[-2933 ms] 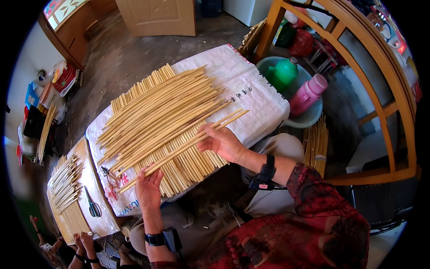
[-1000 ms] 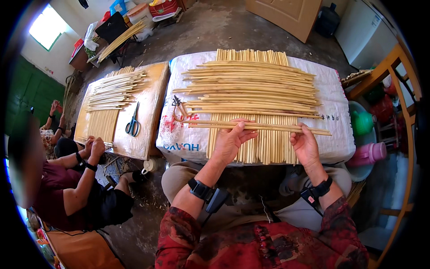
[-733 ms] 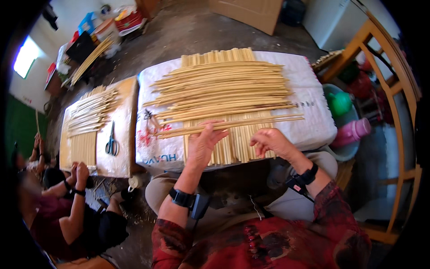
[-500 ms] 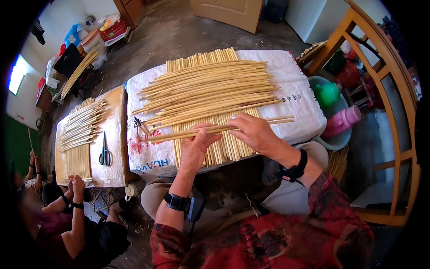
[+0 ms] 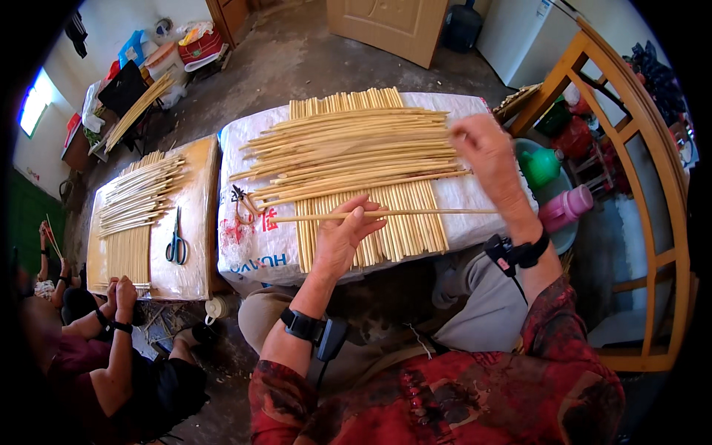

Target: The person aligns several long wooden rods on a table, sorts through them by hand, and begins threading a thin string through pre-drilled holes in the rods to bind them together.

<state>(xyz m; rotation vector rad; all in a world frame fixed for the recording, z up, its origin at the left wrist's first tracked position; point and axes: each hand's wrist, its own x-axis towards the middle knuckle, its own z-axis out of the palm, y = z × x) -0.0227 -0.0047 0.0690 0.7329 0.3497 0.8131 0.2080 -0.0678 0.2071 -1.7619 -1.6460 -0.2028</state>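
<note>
A single thin, straw-coloured stalk [image 5: 445, 211] lies level in my left hand [image 5: 343, 231], pinched between thumb and fingers. My right hand [image 5: 489, 159] is raised near the right ends of a loose pile of stalks [image 5: 348, 152]; its fingers are bent and smeared by motion, so whether they hold anything is unclear. Beneath the pile, a mat of stalks laid side by side [image 5: 400, 241] runs the other way, toward me. Dark orange scissor-like handles [image 5: 246, 211] stick out by the pile's left end.
A white plastic sheet [image 5: 475, 111] covers my table. On the left, a lower table [image 5: 196, 196] bears more stalks and blue-handled scissors [image 5: 176, 246], with a co-worker's hands [image 5: 120, 297] beside it. To the right stand a basin [image 5: 567, 233] holding a pink jug [image 5: 567, 208], and a wooden frame [image 5: 630, 126].
My right hand has let go of the stalks held with the left and moved up and right. One stalk now shows in my left hand, where several were before.
</note>
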